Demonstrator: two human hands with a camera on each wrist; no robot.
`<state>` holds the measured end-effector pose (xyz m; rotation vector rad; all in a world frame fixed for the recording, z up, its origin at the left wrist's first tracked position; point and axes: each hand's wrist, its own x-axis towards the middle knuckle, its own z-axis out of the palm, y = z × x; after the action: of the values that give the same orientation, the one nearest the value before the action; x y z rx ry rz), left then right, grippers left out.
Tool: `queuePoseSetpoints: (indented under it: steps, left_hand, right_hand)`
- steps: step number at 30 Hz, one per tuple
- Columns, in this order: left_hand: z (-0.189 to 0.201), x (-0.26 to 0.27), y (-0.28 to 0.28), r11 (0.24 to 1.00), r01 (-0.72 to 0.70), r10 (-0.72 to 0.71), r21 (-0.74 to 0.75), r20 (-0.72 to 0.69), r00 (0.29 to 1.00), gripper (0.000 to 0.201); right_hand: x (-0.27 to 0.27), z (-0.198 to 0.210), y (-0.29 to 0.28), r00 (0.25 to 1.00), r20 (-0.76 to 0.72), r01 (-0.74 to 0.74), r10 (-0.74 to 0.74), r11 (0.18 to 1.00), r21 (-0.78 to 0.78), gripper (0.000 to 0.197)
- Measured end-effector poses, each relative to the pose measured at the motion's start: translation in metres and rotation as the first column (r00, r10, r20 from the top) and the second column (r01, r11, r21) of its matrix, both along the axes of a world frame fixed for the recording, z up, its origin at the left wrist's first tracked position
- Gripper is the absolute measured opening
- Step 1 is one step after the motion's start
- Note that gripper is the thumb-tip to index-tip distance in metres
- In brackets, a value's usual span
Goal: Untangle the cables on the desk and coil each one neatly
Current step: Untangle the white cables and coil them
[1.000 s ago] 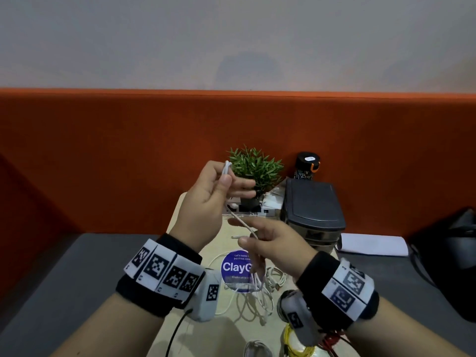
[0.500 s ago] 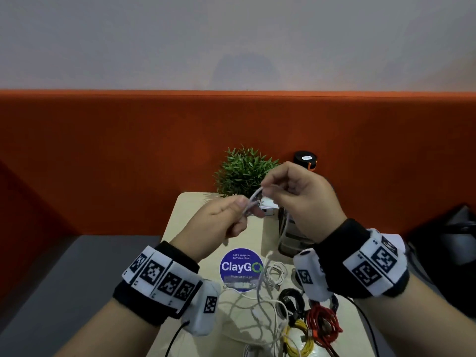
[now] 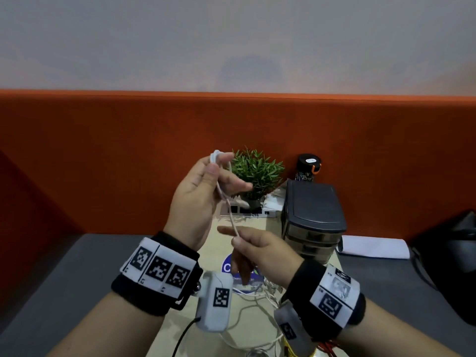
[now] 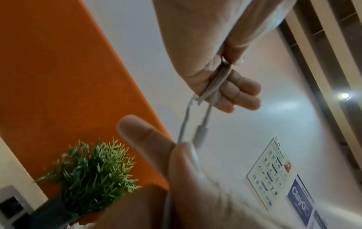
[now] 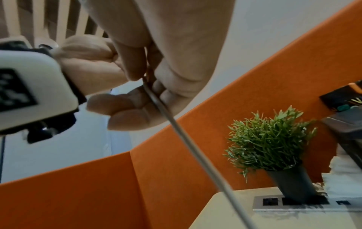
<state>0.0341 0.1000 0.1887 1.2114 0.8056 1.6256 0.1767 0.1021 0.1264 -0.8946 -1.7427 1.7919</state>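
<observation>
An orange partition backs the pale wooden counter [image 3: 226, 243]. Above its middle, the left hand [image 3: 203, 191] pinches small loops of the thin white cable [image 3: 233, 222]; its free run slants down to the right hand [image 3: 260, 249], which grips it below, nearer the person.

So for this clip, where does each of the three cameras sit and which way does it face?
Head: worn on the head, facing forward and down at the desk; shows both forearms, left hand, right hand, and the white cable.
Left wrist: on the left wrist, angled up past the palm toward wall and ceiling; shows left hand and right hand.
Right wrist: on the right wrist, looking toward the orange partition; shows both hands and the left wrist unit.
Shared: all three catch the potted plant and the cable.
</observation>
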Motion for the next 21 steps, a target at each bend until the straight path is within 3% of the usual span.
queuePoseSetpoints:
  steps: [2, 5, 8, 10, 12, 16, 21]
  left_hand:
    - [-0.003, -0.005, 0.002, 0.993, -0.108, 0.114, 0.045, -0.166, 0.980, 0.037]
    - [-0.014, -0.011, 0.004, 0.962, -0.230, 0.272, 0.144, -0.481, 0.833, 0.032]
    - [-0.026, -0.013, 0.005, 0.966, -0.209, 0.254, 0.151, -0.701, 0.667, 0.024]
    - [-0.030, -0.011, 0.003, 0.983, -0.160, 0.174, 0.094, -0.763, 0.623, 0.022]
    - [-0.031, -0.007, -0.001, 0.993, -0.103, 0.113, 0.059, -0.743, 0.659, 0.024]
    - [-0.026, 0.000, -0.006, 0.994, 0.079, -0.109, -0.080, -0.521, 0.846, 0.039]
    - [-0.016, 0.003, -0.009, 0.934, 0.300, -0.346, -0.196, -0.281, 0.895, 0.037]
  right_hand:
    - [0.004, 0.004, -0.003, 0.992, 0.119, -0.041, 0.034, 0.997, 0.062, 0.027]
    - [0.009, 0.016, -0.003, 0.972, 0.229, 0.004, -0.054, 0.977, 0.214, 0.021]
    - [0.017, 0.035, 0.001, 0.955, 0.190, 0.124, -0.226, 0.892, 0.435, 0.010]
    - [0.023, 0.050, 0.005, 0.945, 0.153, 0.169, -0.291, 0.830, 0.532, 0.011]
    - [0.027, 0.066, 0.006, 0.946, 0.128, 0.174, -0.299, 0.796, 0.579, 0.010]
    - [0.031, 0.080, 0.013, 0.944, -0.006, 0.270, -0.331, 0.758, 0.594, 0.011]
    - [0.034, 0.070, 0.030, 0.903, -0.181, 0.427, -0.389, 0.766, 0.481, 0.009]
